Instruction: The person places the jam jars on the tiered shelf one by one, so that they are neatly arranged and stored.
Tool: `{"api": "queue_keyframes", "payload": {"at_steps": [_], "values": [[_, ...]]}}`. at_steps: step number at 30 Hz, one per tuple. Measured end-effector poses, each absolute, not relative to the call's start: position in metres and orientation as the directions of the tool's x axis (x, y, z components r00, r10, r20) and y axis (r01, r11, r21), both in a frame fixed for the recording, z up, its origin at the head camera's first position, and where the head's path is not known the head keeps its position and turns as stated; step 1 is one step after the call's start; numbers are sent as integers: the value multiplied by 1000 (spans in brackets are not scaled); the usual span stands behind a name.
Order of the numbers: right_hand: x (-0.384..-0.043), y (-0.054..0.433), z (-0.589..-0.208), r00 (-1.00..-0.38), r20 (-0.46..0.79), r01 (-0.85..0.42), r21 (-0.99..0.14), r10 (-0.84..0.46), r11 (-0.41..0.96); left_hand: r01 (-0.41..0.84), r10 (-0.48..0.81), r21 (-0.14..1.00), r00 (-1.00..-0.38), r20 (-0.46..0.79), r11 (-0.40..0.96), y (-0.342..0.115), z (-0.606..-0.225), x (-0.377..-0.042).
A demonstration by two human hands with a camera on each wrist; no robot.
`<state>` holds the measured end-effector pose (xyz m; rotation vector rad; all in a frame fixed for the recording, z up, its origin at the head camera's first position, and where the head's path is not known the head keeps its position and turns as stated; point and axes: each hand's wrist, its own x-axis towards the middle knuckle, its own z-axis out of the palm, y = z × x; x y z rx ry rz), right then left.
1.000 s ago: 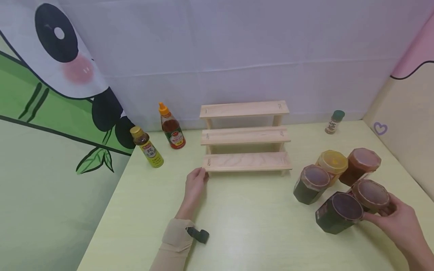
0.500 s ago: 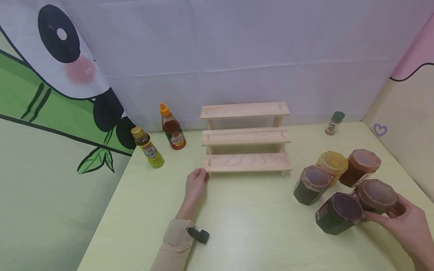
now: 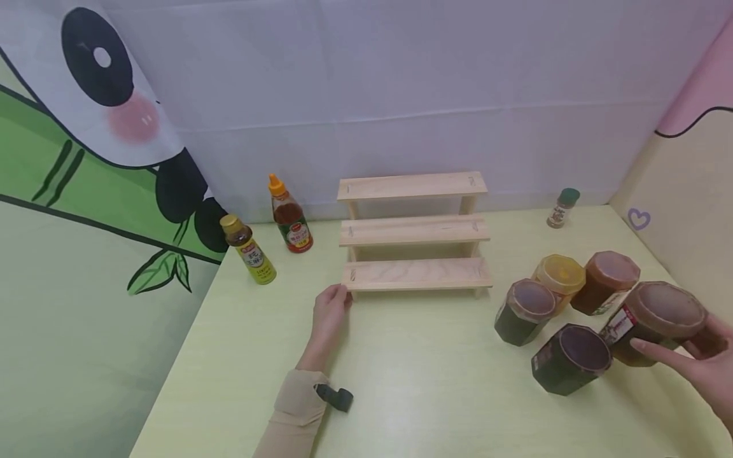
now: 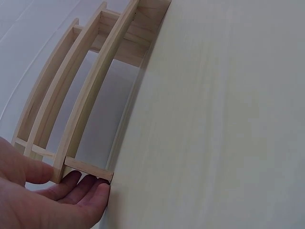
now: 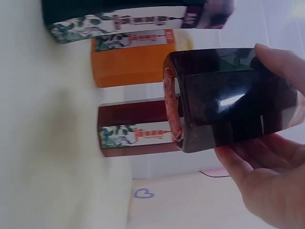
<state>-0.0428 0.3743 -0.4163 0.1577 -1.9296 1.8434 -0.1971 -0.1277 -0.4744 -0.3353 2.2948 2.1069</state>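
From the near side, the head view looks down across the bench, sharing the rack with the close left-wrist view and the jars with the right-wrist one.

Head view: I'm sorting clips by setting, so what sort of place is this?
Probably a staged indoor workspace rather than a working kitchen: a three-tier wooden rack and orange-capped sauce bottle stand on a pale table beside a cartoon-printed backdrop.
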Motion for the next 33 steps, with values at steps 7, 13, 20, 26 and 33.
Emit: {"api": "queue_keyframes", "payload": {"at_steps": [7,13,20,26,33], "values": [[-46,372,-392,-855,451,-346,-864,255,367,-158,-140,983,-980,-143,98,-130,-474,-197],[-58,358,-366,-852,491,-428,-852,178,301,-147,-147,984,-980,-132,98,-129,-475,-197],[-76,338,-339,-871,462,-394,-859,164,327,-142,-130,985,-983,-129,95,-130,-477,-198],[-94,315,-317,-923,366,-297,-875,120,382,-137,-123,987,-984,-127,84,-130,-479,-199],[-118,287,-302,-957,289,-259,-881,16,397,-142,-131,986,-983,-130,83,-130,-480,-200]]}}
